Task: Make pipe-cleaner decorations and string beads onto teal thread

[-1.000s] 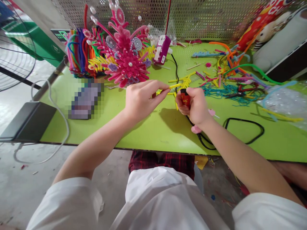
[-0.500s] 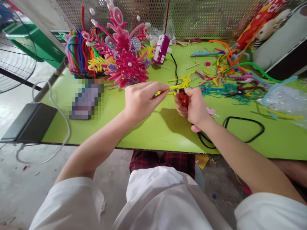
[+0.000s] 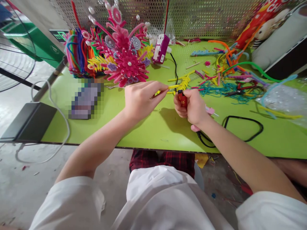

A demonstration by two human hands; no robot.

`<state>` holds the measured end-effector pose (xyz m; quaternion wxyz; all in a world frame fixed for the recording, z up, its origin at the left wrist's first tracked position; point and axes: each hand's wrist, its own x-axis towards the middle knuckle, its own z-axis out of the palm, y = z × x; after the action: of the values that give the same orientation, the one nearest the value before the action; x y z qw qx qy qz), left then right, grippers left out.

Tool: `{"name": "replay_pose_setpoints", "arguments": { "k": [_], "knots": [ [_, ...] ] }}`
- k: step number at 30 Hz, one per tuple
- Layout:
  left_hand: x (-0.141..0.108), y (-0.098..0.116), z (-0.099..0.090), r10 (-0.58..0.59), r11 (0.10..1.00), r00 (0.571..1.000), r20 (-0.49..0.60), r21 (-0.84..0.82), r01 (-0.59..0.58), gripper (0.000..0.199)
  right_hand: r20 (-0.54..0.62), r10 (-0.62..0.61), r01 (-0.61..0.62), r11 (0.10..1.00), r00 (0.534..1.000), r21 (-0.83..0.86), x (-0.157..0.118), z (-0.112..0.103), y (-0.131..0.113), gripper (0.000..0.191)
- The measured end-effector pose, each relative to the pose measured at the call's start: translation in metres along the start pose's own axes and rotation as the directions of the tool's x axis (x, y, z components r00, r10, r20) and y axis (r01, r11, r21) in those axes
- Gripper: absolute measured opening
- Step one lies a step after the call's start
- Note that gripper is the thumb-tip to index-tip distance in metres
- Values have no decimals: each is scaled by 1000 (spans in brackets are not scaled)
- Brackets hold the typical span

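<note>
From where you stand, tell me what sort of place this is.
Probably a handicraft workbench. A green table carries loose pipe cleaners and a finished pink flower ornament. The left hand pinches a yellow pipe-cleaner piece, and the right hand grips a red lighter.

Bare tabletop [image 3: 148, 131] lies open toward the near edge. A black cable [image 3: 242, 129] loops at right; the pink flower piece [image 3: 127, 64] and pipe-cleaner scraps [image 3: 227, 80] crowd the back.
</note>
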<state>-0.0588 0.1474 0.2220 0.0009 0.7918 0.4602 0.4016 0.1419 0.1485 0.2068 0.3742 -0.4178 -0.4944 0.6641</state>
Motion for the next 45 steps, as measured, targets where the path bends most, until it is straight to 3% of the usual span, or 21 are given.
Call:
{"name": "replay_pose_setpoints", "arguments": {
  "k": [5,9,21,28,31,33,35,37,39,40,42,45],
  "knots": [
    [0,-3,3,1,1000,1000,-13,9,-1,26,62,-29,30,1000,998,-9,2,-2,-7,62],
    [0,-3,3,3,1000,1000,-25,-28,-4,23,81,-8,8,1000,997,-1,2,-2,-6,56],
    [0,0,1,6,1000,1000,3,23,-7,27,-29,-35,36,999,999,13,0,0,5,47],
    [2,-5,5,-21,1000,999,-45,-18,20,20,96,-81,77,996,992,41,2,-5,-8,52],
    [5,-9,7,-72,997,996,-46,-41,70,12,-25,-139,140,990,990,34,4,-8,-14,39],
    [6,-11,8,-102,993,995,-15,-58,101,8,-135,-240,227,968,961,-105,5,-11,-14,29],
    [7,-11,8,-101,993,994,46,-52,104,9,-172,-423,325,851,890,-413,3,-15,-12,21],
    [6,-9,8,-69,998,990,121,-3,70,11,-50,-607,386,564,793,-730,1,-18,-10,18],
    [4,-7,7,-39,998,981,190,58,28,13,166,-657,398,221,736,-891,-1,-19,-7,19],
    [3,-5,7,-31,997,976,218,82,13,14,251,-634,387,82,731,-919,-1,-19,-6,19],
    [2,-3,6,-25,994,965,260,108,-3,15,339,-565,347,-97,752,-933,-2,-17,-4,16],
    [3,-2,4,-9,992,955,297,122,-28,17,352,-535,301,-184,768,-936,-3,-13,-2,16]
  ]
}}
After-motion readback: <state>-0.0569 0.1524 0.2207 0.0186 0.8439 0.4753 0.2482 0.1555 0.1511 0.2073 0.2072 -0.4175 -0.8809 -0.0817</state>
